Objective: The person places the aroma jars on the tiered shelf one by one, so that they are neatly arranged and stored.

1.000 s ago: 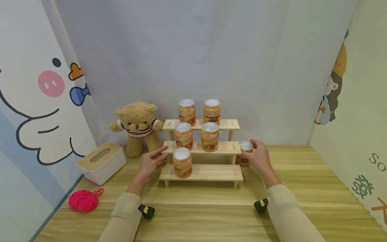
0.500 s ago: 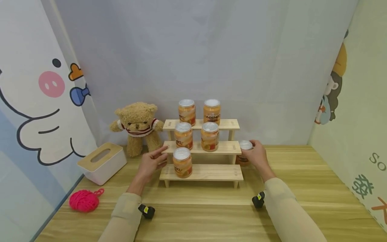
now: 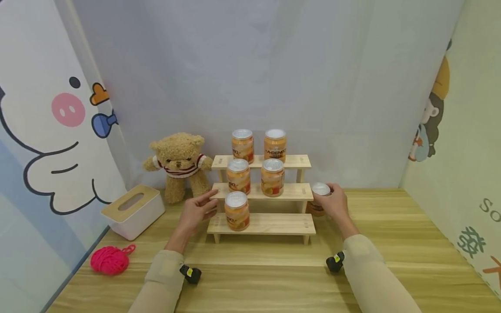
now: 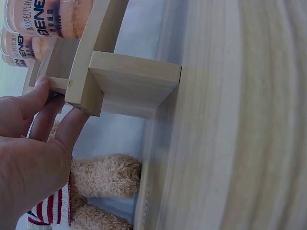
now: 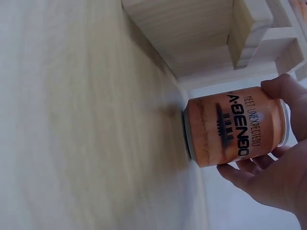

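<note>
An orange can (image 3: pixel 321 189) with a pale lid stands just right of the wooden three-tier display shelf (image 3: pixel 274 222). My right hand (image 3: pixel 335 203) grips it near the top, thumb on one side and fingers on the other. In the right wrist view the can (image 5: pixel 230 125) shows its printed label, and its base is at or very near the table. At the shelf's left end, my left hand (image 3: pixel 197 211) touches the wood with fairly straight fingertips. Up close, the left wrist view has those fingers (image 4: pixel 71 127) against the end of a tier.
Two cans (image 3: pixel 275 147) stand on the top tier, two (image 3: pixel 272 178) on the middle and one (image 3: pixel 236 212) at the lower left. A teddy bear (image 3: pixel 181 163), tissue box (image 3: pixel 135 213) and pink yarn ball (image 3: pixel 110 261) are on the left. A curtain (image 3: pixel 250 74) hangs behind.
My right hand first shifts slightly left around the can, then a little right with it. The left hand stays at the shelf end. The whole head view drifts slightly.
</note>
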`<state>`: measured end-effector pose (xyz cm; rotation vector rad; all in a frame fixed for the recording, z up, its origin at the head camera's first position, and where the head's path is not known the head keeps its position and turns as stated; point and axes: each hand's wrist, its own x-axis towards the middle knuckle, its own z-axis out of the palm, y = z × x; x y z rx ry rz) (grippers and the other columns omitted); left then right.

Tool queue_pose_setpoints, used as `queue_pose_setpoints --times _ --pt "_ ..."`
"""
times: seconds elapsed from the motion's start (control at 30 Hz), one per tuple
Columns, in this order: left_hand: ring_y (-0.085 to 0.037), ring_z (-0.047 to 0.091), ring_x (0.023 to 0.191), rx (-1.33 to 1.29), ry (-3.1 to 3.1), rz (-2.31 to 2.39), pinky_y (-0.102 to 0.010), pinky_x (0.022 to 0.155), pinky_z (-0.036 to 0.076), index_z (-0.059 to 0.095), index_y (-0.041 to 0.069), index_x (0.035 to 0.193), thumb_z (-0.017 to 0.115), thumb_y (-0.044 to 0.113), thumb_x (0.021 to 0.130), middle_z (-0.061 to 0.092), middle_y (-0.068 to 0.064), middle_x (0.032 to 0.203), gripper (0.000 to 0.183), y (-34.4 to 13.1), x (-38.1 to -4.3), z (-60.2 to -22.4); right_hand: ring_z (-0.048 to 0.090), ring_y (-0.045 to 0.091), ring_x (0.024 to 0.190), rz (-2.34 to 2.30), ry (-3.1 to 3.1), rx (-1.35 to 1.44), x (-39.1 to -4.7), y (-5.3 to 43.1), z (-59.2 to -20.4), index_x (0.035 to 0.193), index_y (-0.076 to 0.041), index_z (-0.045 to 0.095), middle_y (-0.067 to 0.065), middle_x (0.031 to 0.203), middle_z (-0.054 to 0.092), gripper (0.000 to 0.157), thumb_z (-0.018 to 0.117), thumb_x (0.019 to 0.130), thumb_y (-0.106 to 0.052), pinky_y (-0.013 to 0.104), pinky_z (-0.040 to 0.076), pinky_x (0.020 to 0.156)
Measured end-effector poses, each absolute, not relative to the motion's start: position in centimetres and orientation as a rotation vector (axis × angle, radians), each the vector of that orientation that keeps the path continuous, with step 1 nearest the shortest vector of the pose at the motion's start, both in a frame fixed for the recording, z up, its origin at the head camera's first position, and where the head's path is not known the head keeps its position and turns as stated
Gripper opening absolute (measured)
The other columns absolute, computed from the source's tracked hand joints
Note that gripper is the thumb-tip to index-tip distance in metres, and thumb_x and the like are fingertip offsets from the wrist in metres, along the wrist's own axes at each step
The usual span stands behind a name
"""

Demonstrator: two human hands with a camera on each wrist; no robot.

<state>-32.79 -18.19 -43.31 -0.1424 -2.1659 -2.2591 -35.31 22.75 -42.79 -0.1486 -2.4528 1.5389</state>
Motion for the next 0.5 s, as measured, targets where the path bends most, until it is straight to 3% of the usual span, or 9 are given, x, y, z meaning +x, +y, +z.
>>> queue_pose_setpoints --times 0.5 --pt "-0.007 0.066 0.092 -0.149 -2.169 -2.257 -0.041 0.095 0.055 0.054 0.006 0.145 0.062 0.008 0.1 0.07 0.007 0.101 0.045 -18.2 -32.8 -43.4 0.059 0.039 0.103 1.386 -2.701 0.008 -31.0 25.6 -38.8 0.135 0.015 0.045 0.033 0.124 0.053 0.075 0.075 0.089 -0.036 0.038 0.057 0.074"
